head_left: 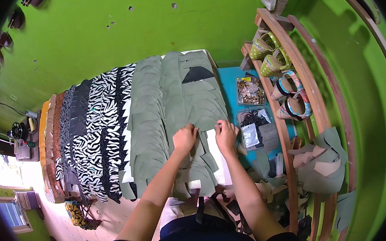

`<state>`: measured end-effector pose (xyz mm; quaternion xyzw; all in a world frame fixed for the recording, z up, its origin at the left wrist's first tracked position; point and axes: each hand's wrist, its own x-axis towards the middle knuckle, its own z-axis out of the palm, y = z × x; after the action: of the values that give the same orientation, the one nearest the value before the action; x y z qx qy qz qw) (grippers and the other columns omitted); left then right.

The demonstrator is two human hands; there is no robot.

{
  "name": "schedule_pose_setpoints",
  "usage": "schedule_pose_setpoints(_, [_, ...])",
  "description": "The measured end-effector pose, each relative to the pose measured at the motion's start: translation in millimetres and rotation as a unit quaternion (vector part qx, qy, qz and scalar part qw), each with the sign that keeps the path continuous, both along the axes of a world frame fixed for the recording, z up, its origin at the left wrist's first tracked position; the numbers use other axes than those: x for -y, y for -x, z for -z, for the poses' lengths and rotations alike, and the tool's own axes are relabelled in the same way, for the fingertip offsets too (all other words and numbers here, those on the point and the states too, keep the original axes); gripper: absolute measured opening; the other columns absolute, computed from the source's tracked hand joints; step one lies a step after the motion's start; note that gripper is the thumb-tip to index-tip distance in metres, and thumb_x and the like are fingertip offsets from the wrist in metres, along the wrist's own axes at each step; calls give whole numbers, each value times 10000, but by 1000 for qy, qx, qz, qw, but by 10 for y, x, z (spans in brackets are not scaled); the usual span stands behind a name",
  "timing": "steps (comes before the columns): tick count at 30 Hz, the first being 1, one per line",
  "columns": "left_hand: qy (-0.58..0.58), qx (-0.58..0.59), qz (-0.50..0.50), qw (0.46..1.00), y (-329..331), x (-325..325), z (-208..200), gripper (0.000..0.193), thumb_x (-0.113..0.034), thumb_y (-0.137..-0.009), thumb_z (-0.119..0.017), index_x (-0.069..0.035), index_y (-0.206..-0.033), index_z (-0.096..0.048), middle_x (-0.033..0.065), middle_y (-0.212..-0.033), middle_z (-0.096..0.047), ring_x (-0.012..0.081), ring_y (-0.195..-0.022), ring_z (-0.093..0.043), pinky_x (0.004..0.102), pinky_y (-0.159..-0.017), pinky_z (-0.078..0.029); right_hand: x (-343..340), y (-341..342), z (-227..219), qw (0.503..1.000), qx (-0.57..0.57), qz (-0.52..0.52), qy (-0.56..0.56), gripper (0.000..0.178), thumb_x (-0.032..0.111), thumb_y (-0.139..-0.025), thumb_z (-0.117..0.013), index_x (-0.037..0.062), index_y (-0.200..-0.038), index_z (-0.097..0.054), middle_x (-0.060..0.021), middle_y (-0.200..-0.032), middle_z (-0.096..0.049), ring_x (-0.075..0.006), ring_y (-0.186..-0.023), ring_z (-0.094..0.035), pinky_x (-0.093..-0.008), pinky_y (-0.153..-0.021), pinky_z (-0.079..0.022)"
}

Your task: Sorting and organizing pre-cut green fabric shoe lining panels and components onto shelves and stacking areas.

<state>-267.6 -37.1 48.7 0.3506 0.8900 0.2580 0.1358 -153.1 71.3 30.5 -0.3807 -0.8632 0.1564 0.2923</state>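
Note:
Both hands are on a grey-green cut piece (206, 118), which looks like thin leather or fabric, at the right side of the long table. My left hand (185, 138) pinches its near left edge; my right hand (227, 136) pinches its near right edge. Beyond it, similar curved pieces (202, 95) overlap in a column, with a black piece (197, 74) among them. More grey-green rows (146, 108) lie to the left. Between my forearms, loose cut pieces (196, 177) rest near the table's front edge. My fingertips are partly hidden.
Zebra-print pieces (97, 114), then dark, brown and orange rows, cover the table's left. At the right stand clear boxes of small parts (250, 90) and a wooden rack (297, 62) holding children's shoes (273, 63). Scraps (321, 162) hang on the rack; others litter the floor.

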Motion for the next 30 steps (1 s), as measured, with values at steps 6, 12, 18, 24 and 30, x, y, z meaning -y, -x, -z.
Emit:
schedule_pose_setpoints(6, [-1,-66,8,998,-15,22,107,281,-314,-800,-577,-54,-718,-509,115,-727,-602,295,-702,-585,408,-612,-455,60,22,7,997,23,-14,-73,94,146,-780,-581,114,-869,-578,-28,-789,-515,-231,-792,-490,-371,-757,-351])
schedule_pose_setpoints(12, [-41,-171,57,983,-152,73,-50,394,-223,-776,-549,-27,-1114,-496,107,-1159,-512,247,-1060,-489,389,-879,-381,225,-3,-32,990,93,-51,-96,269,156,-802,-520,89,-1058,-571,-84,-1231,-462,-251,-1158,-419,-486,-996,-251])
schedule_pose_setpoints(18, [25,-200,204,958,-194,267,174,491,-250,-857,-422,-34,-1295,-378,88,-1374,-344,196,-1259,-339,357,-1048,-239,357,7,28,964,202,-170,-29,446,273,-865,-439,86,-1269,-423,-46,-1377,-345,-178,-1279,-307,-515,-1046,-142])
schedule_pose_setpoints(24, [45,-185,205,960,-147,339,165,518,-336,-878,-417,-30,-1294,-377,92,-1376,-341,194,-1260,-338,356,-1050,-234,228,-148,26,970,227,-87,-15,548,396,-887,-391,76,-1328,-338,-48,-1403,-303,-178,-1287,-287,-489,-1056,-123])
schedule_pose_setpoints(30, [50,-206,214,954,-161,313,181,533,-344,-871,-431,-35,-1301,-370,90,-1382,-332,194,-1261,-336,365,-1052,-225,188,-204,45,973,214,-82,-17,571,429,-882,-380,89,-1337,-326,-46,-1408,-291,-179,-1292,-274,-492,-1058,-116])
